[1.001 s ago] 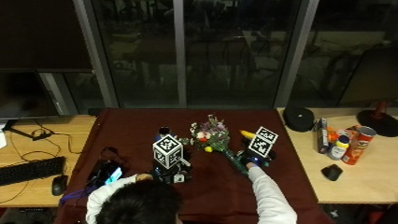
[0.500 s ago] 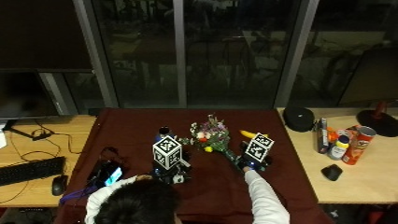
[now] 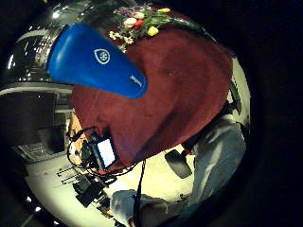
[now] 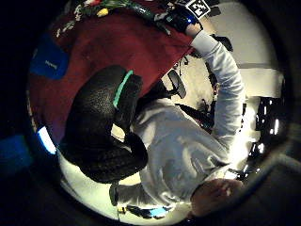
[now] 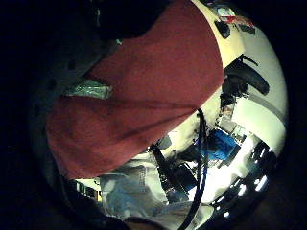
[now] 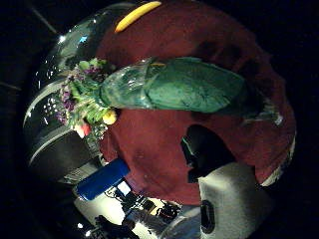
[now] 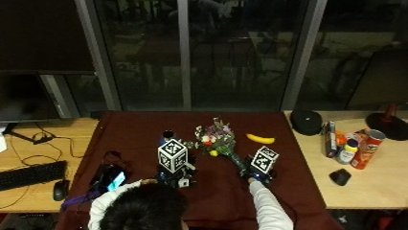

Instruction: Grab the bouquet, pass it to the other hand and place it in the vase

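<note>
- The right hand point(image 7: 255, 176) is sitting at the stem end of the bouquet of small mixed flowers in a green wrap point(image 7: 220, 143), near the counter's front edge; the right thumb side palm view is showing the green wrap point(image 6: 189, 84) filling the space just off the palm, but I cannot tell whether the grip is closing round it or only hovering.
- The bouquet is lying on the dark red cloth covering the counter point(image 7: 134, 134), flower heads pointing toward the middle, stems toward the person.
- The left hand point(image 7: 172, 176) is resting near the front edge, left of the bouquet; its fingers point(image 4: 101, 127) are curling with nothing showing between them.
- The blue cylindrical vase point(image 3: 94, 61) is standing just beyond the left hand.
- A yellow banana point(image 7: 260, 139) is lying right of the flowers.
- Judging from this, the pick-up step is in hand; next, the stems are needing lifting and passing across to the left hand.
</note>
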